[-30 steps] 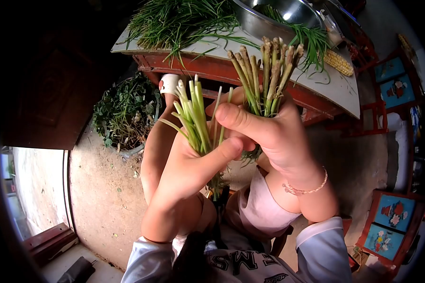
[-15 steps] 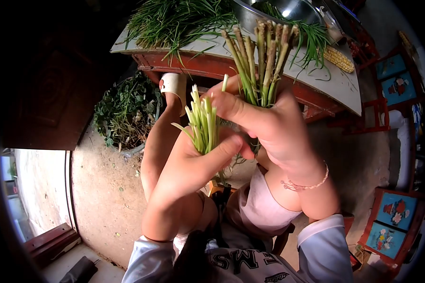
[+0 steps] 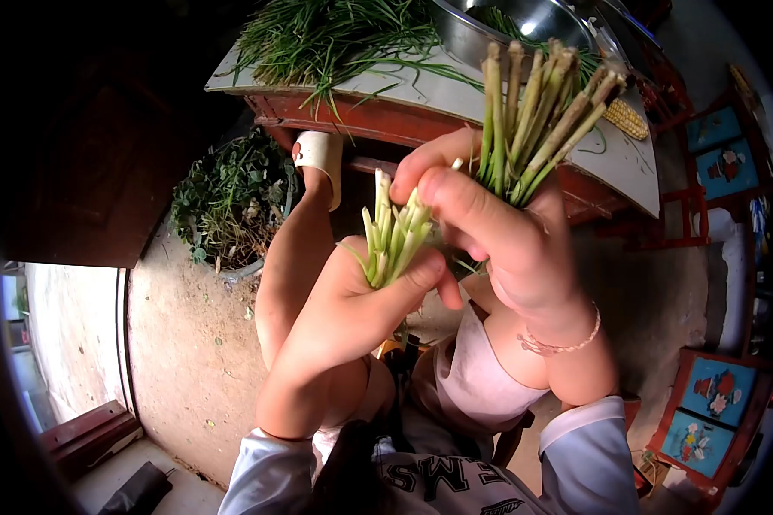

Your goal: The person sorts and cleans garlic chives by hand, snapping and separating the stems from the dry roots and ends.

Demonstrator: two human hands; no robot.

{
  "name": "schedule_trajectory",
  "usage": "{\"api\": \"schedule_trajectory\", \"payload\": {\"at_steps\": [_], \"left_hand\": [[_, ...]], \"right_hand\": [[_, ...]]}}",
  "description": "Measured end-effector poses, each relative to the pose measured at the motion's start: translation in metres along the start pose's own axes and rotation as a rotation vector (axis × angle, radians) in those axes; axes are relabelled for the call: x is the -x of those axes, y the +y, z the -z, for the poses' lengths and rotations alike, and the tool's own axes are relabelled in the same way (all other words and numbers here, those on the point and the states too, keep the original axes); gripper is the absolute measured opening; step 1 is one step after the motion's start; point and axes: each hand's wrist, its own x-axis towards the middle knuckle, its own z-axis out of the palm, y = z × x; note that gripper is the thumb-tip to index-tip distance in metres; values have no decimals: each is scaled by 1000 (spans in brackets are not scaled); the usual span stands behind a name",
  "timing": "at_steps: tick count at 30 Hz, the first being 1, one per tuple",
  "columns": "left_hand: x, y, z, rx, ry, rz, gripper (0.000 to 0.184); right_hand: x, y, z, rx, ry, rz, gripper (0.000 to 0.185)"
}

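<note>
My left hand [image 3: 339,300] is closed around a bundle of peeled garlic chives [image 3: 395,227], their pale cut ends pointing up above the thumb. Just to the right, my right hand [image 3: 507,236] grips a second bundle of garlic chives [image 3: 532,124], whose thicker ends are brown and dirty and fan upward. The thumb and forefinger of that hand close together beside the pale ends in my left hand. One pale tip shows just above them. The leafy lower parts of both bundles are mostly hidden behind my hands and legs.
Ahead stands a red table with a white top [image 3: 404,96]. It bears a heap of green chives [image 3: 326,39], a metal bowl [image 3: 472,39] and a corn cob [image 3: 627,119]. A basin of leafy scraps [image 3: 232,206] sits on the floor at left, beside my foot in a white clog [image 3: 322,159].
The brown-ended bundle in my right hand has shifted right and tilted outward. My left hand's pale stems have moved slightly right and spread apart. The right thumb and forefinger have moved right.
</note>
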Motion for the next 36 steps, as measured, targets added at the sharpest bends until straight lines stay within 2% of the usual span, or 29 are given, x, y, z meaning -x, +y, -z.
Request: {"api": "schedule_trajectory", "payload": {"at_steps": [3,4,6,7,10,11,12,14,15,18,21,25,27,28,29,31,36], "left_hand": [[5,1,2,-11,0,99,11],[6,2,-1,47,65,94,11],[5,-3,1,54,60,79,10],[5,-4,1,51,63,63,10],[5,-4,-2,16,78,15,16],[5,-4,-2,-18,87,-11,24],[6,-4,1,-19,89,-14,24],[7,-5,7,4,39,24,12],[6,-6,8,2,42,25,12],[5,-6,6,246,-12,19,16],[2,-11,12,66,-57,-57,21],[-1,-12,13,113,7,-158,31],[-8,-18,23,311,244,-291,40],[-10,-19,28,516,218,-311,45],[-9,-21,37,730,81,-377,40],[-9,-16,43,955,55,-418,37],[-3,-8,60,1268,113,-448,32]], "right_hand": [[0,3,0,-2,67,43,14],[-1,5,-2,40,128,89,14],[2,3,-3,108,251,58,15],[-1,2,1,-48,268,58,16],[-8,-7,17,-118,415,167,14],[-7,-6,22,-94,385,147,18],[-6,-3,25,-98,362,92,19],[-4,0,24,-66,336,-27,19],[-3,0,22,-29,331,-92,19],[-4,8,17,-17,354,-56,17],[-2,11,20,-26,305,-70,17],[-1,11,20,-41,299,-141,19],[-2,11,21,-55,306,-170,19],[-3,13,22,-59,282,-146,16],[-2,14,24,-62,280,-152,16],[-2,15,30,-27,167,-244,15],[3,24,31,-101,122,-273,26]]}}
